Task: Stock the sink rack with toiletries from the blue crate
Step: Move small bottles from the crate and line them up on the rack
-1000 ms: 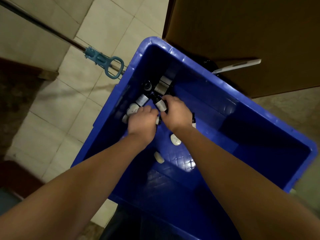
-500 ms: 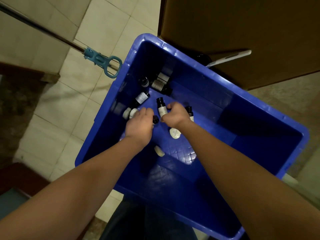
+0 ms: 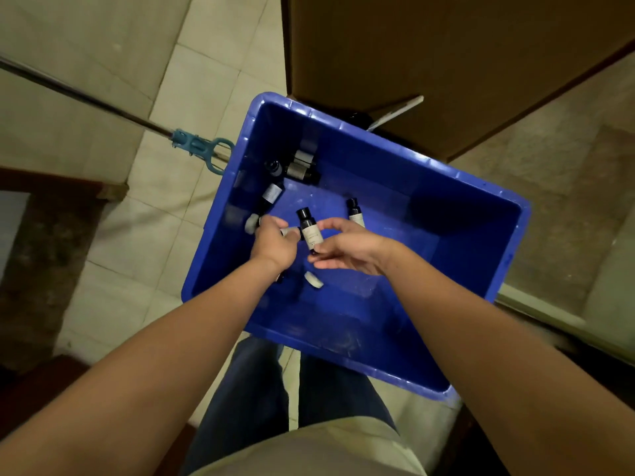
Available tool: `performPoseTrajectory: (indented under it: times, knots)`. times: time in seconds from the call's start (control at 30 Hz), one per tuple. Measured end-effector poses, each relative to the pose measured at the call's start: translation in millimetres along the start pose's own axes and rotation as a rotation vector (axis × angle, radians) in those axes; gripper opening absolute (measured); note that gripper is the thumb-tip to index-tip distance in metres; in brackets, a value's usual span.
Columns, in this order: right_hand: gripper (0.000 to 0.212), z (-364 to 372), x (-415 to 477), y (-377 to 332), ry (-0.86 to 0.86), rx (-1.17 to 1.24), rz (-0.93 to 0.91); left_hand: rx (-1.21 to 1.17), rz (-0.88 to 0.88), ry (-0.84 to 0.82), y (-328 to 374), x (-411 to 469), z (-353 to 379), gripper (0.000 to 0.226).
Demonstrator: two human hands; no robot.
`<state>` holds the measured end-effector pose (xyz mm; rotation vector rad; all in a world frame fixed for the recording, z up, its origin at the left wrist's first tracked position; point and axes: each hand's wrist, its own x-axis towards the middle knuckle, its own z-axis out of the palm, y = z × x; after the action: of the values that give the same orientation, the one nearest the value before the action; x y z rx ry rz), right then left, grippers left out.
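**A:** Both hands are down in the blue plastic crate (image 3: 395,173) on the tiled floor (image 3: 154,235). What's the right hand (image 3: 350,249) got?

**B:** A small dark bottle with a black cap and pale label (image 3: 309,230), pinched at its base between thumb and fingertips. It's a narrow grip, low on the body.

**A:** And how does it lie?

**B:** Its long axis runs near to far, cap pointing to the far side and tipped slightly left. It sits just left of the right palm, between the two hands.

**A:** Left hand (image 3: 275,240)?

**B:** Curled round what looks like a second small bottle (image 3: 290,231). Only its pale end pokes out to the right, almost touching the first.

**A:** So both grips look loaded. Any more stock in there?

**B:** Plenty! Another labelled dark bottle (image 3: 355,213) lies just beyond the right hand. There's a cluster of dark bottles (image 3: 295,170) in the far left corner and a small white round piece (image 3: 313,280) near the wrists.

**A:** The rack?

**B:** Not in view. I'd say the lift comes next, straight up and clear of the crate's walls.
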<state>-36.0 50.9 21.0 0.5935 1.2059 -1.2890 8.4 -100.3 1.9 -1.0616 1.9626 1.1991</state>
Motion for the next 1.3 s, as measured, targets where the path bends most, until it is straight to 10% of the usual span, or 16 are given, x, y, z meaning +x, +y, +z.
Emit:
performPoseTrajectory:
  times: [0.53,0.93,1.3]
  knots:
    - [0.027,84,-127,34,0.077,0.352,-0.335,-0.517,-0.162,-0.365,34,-96,-60,0.031]
    - [0.018,135,-221,34,0.369,0.59,-0.638,-0.457,0.24,-0.666,78,-184,-115,0.026]
    - [0.035,159,-317,35,0.611,0.324,-0.817,-0.253,0.6,-0.752,125,-268,-133,0.042]
